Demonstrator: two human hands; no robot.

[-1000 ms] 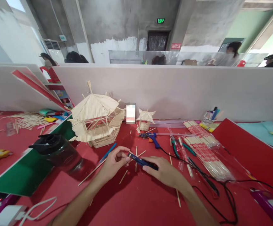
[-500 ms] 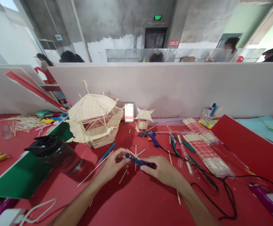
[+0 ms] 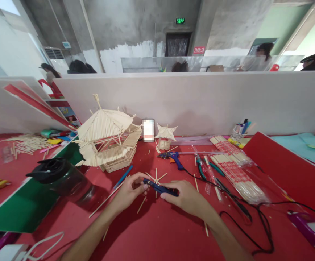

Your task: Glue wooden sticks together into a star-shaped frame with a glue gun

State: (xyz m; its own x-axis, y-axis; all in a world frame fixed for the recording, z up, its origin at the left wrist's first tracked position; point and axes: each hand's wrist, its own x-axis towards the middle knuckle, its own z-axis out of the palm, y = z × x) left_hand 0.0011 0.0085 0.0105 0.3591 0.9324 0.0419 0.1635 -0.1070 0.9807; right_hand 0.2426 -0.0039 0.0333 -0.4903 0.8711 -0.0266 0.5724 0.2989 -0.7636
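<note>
Between my hands is a dark blue hand tool [image 3: 160,187], tilted slightly down to the right. My right hand [image 3: 183,194] is wrapped round its right end. The fingers of my left hand [image 3: 136,185] are pinched at its left tip; anything small between them is too small to make out. Just behind the tool, thin sticks in a star shape [image 3: 156,178] lie on the red table [image 3: 157,232]. A blue glue gun [image 3: 175,158] rests farther back.
A large stick pavilion [image 3: 108,139] and a black-lidded bottle [image 3: 65,181] stand left. A small stick pavilion [image 3: 166,137] is at the back. Bagged sticks [image 3: 239,177], pliers [image 3: 200,168] and a black cable [image 3: 263,224] lie right. A white partition [image 3: 195,105] rises behind.
The view has shifted very slightly. The blue tool's two parts look a little farther apart at the right end; both hands keep nearly the same place.
</note>
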